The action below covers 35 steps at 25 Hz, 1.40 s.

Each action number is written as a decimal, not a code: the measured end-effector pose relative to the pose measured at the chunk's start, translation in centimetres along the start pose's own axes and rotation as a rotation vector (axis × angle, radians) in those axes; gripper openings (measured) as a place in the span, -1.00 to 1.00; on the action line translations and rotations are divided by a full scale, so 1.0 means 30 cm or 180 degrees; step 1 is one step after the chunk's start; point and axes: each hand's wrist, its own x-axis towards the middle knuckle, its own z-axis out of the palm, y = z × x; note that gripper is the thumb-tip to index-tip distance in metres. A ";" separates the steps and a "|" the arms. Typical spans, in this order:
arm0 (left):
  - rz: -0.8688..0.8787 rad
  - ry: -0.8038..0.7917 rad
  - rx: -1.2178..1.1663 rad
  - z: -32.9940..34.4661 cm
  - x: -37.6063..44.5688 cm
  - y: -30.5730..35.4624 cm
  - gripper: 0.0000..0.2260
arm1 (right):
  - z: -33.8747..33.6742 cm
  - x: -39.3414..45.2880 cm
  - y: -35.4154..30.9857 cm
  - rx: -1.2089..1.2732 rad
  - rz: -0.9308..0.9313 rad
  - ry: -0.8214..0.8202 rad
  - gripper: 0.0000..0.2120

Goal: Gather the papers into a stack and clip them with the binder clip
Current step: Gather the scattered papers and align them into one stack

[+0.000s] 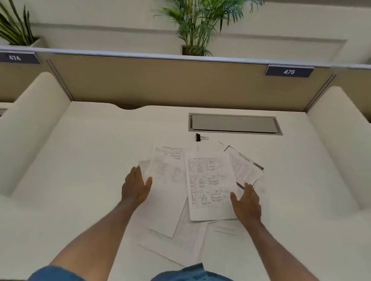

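Note:
Several printed papers [207, 182] lie scattered and overlapping in the middle of the white desk [83, 165]. A black binder clip [199, 137] sits apart from them, just beyond their far edge. My left hand [136, 186] is at the left side of the spread, fingers apart, touching the edge of a sheet. My right hand [247, 204] rests at the right side, fingers apart, over the lower corner of the table-printed page. Neither hand holds anything.
A grey cable hatch [235, 124] is set into the desk behind the clip. A tan divider panel [174, 83] closes the back, with white side partitions [336, 149] left and right. Potted plants [197, 18] stand beyond the divider.

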 end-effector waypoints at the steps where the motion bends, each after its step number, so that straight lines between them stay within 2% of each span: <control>1: -0.0120 -0.0043 -0.0031 0.013 0.002 -0.019 -0.35 | 0.007 0.004 0.008 0.0049 0.0101 0.0019 -0.31; 6: -0.0453 -0.0281 -0.0196 0.063 0.001 -0.075 -0.37 | 0.058 0.024 0.037 0.0104 0.0393 -0.0059 -0.34; 9: -0.0522 -0.0383 -0.0768 0.080 0.003 -0.065 -0.40 | 0.085 0.038 0.021 0.0661 0.0495 -0.0172 -0.37; 13: -0.0515 -0.0493 -0.1427 0.080 -0.026 0.008 -0.56 | 0.140 0.030 0.006 0.0925 0.0567 -0.0373 -0.38; 16: -0.0574 -0.0792 -0.1736 0.101 -0.029 0.046 -0.55 | 0.190 -0.019 -0.002 0.1108 0.0558 -0.0582 -0.41; 18: -0.0587 -0.0973 -0.1865 0.128 -0.018 0.052 -0.51 | 0.214 -0.073 -0.027 0.1065 0.0473 -0.0643 -0.46; 21: -0.0661 -0.1130 -0.2044 0.159 -0.012 0.056 -0.47 | 0.239 -0.157 -0.057 0.0619 0.0193 -0.0343 -0.50; 23: -0.0615 -0.1161 -0.2170 0.173 -0.015 0.063 -0.51 | 0.245 -0.178 -0.072 0.0480 0.0209 -0.0293 -0.48; 25: -0.0584 -0.1158 -0.2236 0.187 -0.022 0.067 -0.56 | 0.238 -0.177 -0.086 0.0841 0.0353 -0.0404 -0.42; 28: -0.0566 -0.1162 -0.2248 0.201 -0.032 0.080 -0.58 | 0.218 -0.150 -0.119 0.1857 0.0866 -0.0481 -0.32; 30: -0.0515 -0.1161 -0.2225 0.211 -0.040 0.085 -0.61 | 0.213 -0.138 -0.131 0.2075 0.1084 -0.0511 -0.31; 35: -0.0416 -0.0948 -0.2146 0.227 -0.069 0.093 -0.69 | 0.223 -0.134 -0.113 0.1016 0.1006 -0.0268 -0.23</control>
